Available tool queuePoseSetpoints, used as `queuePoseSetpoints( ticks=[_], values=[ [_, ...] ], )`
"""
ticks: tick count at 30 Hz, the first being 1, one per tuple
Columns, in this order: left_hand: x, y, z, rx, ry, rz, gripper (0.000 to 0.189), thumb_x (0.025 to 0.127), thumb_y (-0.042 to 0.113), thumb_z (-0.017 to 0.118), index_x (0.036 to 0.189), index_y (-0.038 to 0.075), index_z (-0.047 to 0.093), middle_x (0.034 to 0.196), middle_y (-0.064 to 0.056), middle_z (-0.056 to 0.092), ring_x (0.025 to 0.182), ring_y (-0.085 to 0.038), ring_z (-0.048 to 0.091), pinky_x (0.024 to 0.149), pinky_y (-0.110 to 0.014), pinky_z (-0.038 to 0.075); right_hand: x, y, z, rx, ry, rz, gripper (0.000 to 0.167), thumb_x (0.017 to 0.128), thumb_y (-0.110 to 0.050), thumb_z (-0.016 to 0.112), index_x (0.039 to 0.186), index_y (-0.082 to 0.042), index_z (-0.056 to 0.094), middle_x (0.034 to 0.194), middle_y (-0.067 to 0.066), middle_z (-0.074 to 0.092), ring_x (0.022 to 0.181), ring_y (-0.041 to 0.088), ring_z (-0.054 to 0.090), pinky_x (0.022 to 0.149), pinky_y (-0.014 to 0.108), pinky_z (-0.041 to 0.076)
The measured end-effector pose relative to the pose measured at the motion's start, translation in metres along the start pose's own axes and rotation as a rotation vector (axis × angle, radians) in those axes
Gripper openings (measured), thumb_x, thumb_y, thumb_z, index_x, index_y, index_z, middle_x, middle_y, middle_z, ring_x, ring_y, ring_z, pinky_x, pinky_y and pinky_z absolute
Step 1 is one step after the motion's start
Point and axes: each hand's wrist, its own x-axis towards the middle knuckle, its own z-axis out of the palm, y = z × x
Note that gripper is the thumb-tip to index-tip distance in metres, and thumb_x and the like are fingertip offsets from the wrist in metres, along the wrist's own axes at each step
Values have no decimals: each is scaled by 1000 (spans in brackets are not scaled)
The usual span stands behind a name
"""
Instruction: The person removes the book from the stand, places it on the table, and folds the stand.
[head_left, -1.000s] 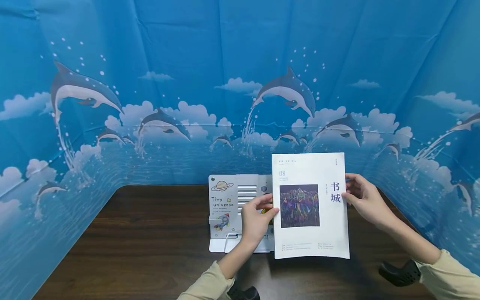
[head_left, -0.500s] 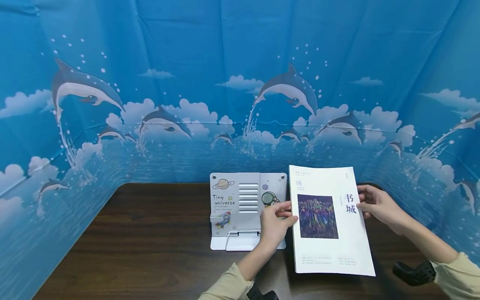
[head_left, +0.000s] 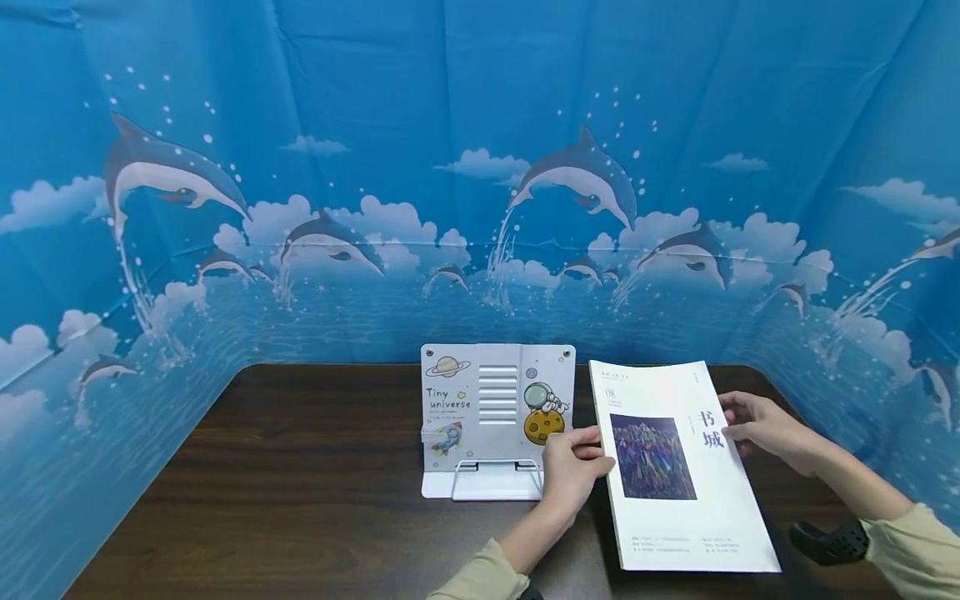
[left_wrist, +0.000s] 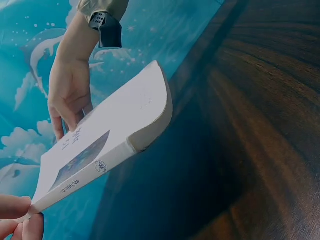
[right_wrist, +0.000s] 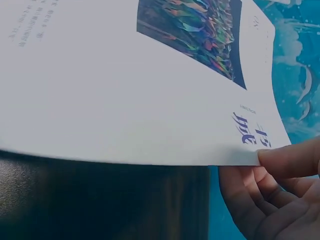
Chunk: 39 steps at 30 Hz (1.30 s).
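A white paperback book [head_left: 675, 525] with a dark, colourful picture on its cover is held between both hands, right of the middle. My left hand [head_left: 572, 471] pinches its spine edge, thumb on the cover and fingers beneath. On the opposite edge my right hand [head_left: 772, 433] pinches it near the large title characters. The left wrist view shows the book's spine [left_wrist: 100, 167] tilted above the table, a shadow under it. In the right wrist view the thumb [right_wrist: 290, 159] presses on the cover while the other fingers curl below.
A white metal book stand [head_left: 497, 383] printed with "Tiny universe", a planet, a rocket and an astronaut stands upright left of the book, close to the left hand. The dark wooden table [head_left: 300, 483] is walled by a blue dolphin-print cloth [head_left: 390, 167].
Both hands have carried the book right and down toward the table, leaning it flatter. The book stand, partly covered before, now shows almost whole.
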Motion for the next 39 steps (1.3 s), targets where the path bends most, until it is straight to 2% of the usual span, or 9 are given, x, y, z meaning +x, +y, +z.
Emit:
queuePoseSetpoints(
  ticks=[4,11,20,26,31,39],
  values=[
    [-1,-6,4,-26,-5,-23,38,65,-15,69,101,-4,66,87,-4,66,70,-10,62,61,-19,52,3,6,0,18,-25,42,54,88,-2,48,131,17,21,101,17,51,82,21,56,66,37,49],
    [0,-15,7,-49,-13,-84,41,63,-19,67,103,-8,64,89,-7,63,74,-14,63,63,-23,53,11,20,3,55,-38,54,54,87,-1,48,130,17,22,101,18,52,83,23,57,67,37,50],
    [2,-28,11,-17,-15,-145,48,58,-23,63,104,-9,62,89,-7,63,74,-13,61,61,-25,53,19,37,12,63,-24,84,53,86,2,49,130,18,22,99,17,51,82,23,56,68,37,49],
    [4,-32,14,-6,-14,-150,50,58,-24,62,105,-10,61,90,-8,62,75,-13,60,62,-25,53,23,44,15,43,-7,96,52,85,3,49,129,20,24,97,17,51,81,22,56,68,37,49],
    [6,-36,16,19,-26,-155,51,56,-25,61,106,-10,61,91,-9,63,77,-14,60,61,-25,53,26,50,19,21,26,137,52,84,5,51,128,19,27,96,16,53,80,21,56,68,36,49],
    [5,-40,19,68,-27,-136,52,52,-27,58,101,-12,63,85,-10,64,73,-15,61,57,-23,52,28,56,24,-18,57,182,51,82,6,53,126,19,30,94,15,53,78,20,54,66,35,48]
  ],
)
